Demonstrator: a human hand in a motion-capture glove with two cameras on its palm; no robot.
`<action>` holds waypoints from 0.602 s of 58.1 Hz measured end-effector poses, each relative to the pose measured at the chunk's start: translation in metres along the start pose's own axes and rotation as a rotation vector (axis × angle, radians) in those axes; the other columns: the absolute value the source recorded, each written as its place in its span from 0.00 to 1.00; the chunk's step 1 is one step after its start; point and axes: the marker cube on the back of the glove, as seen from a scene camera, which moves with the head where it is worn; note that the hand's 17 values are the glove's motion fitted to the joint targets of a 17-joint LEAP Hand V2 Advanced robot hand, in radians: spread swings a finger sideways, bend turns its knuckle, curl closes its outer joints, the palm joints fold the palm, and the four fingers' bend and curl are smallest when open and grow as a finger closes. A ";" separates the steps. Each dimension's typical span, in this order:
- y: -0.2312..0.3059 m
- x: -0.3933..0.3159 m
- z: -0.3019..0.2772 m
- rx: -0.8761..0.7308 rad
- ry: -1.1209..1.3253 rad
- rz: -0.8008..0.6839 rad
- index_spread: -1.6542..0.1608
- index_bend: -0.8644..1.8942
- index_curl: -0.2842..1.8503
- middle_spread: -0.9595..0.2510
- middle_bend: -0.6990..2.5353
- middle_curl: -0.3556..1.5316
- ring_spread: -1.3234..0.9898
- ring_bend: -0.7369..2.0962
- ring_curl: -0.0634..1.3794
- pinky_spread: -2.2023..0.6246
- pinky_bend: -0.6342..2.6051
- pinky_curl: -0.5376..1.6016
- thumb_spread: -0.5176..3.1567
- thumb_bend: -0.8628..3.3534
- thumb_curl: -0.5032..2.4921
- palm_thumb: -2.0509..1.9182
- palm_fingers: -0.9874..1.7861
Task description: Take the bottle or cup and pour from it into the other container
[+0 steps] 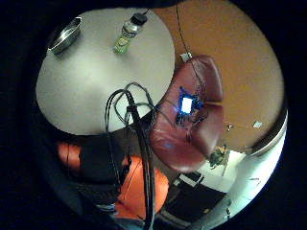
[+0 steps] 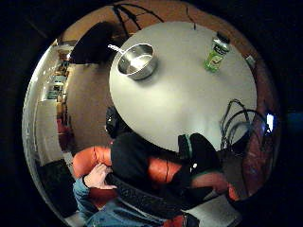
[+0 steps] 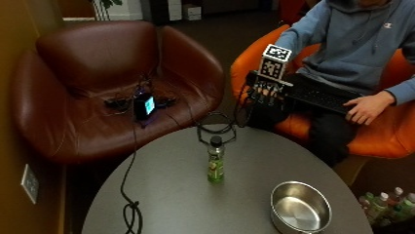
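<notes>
A clear bottle point(image 3: 215, 165) with a black cap and a green label stands upright near the middle of the round grey table point(image 3: 168, 195). A steel bowl point(image 3: 280, 191) sits at the table's near right edge and looks empty. My gloved right hand point(image 3: 267, 92) hangs in the air beyond the table's far edge, well away from the bottle. Its fingers point down and hold nothing. Both palm views look down from a distance on the bottle point(image 1: 127, 34) point(image 2: 216, 53) and the bowl point(image 1: 64, 36) point(image 2: 147, 70) on the table.
A brown leather armchair point(image 3: 110, 83) beside the table holds a small lit device point(image 3: 144, 105). A black cable point(image 3: 129, 204) trails from it across the table's left side. The person sits in an orange chair point(image 3: 383, 136), bare hand point(image 3: 366, 108) on the lap. Several bottles point(image 3: 389, 202) stand on the floor.
</notes>
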 end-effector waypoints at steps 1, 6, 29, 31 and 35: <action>-0.001 -0.001 -0.001 -0.001 -0.002 0.000 0.80 0.39 0.16 0.77 0.27 0.20 0.57 0.33 0.06 0.82 0.31 0.29 0.24 0.28 0.21 0.65 0.40; -0.010 -0.006 -0.007 -0.002 -0.023 -0.004 0.75 0.38 0.19 0.76 0.27 0.22 0.57 0.33 0.09 0.84 0.32 0.32 0.31 0.28 0.23 0.67 0.39; -0.044 -0.033 -0.031 0.014 -0.001 -0.078 0.70 0.38 0.24 0.75 0.27 0.28 0.57 0.34 0.15 0.86 0.33 0.37 0.39 0.23 0.27 0.70 0.37; -0.049 -0.036 -0.034 0.015 0.000 -0.079 0.69 0.38 0.25 0.75 0.27 0.29 0.57 0.34 0.16 0.86 0.33 0.37 0.39 0.23 0.28 0.70 0.37; -0.054 -0.039 -0.035 0.011 -0.001 -0.077 0.69 0.38 0.25 0.75 0.27 0.29 0.57 0.35 0.17 0.86 0.32 0.38 0.39 0.22 0.28 0.70 0.37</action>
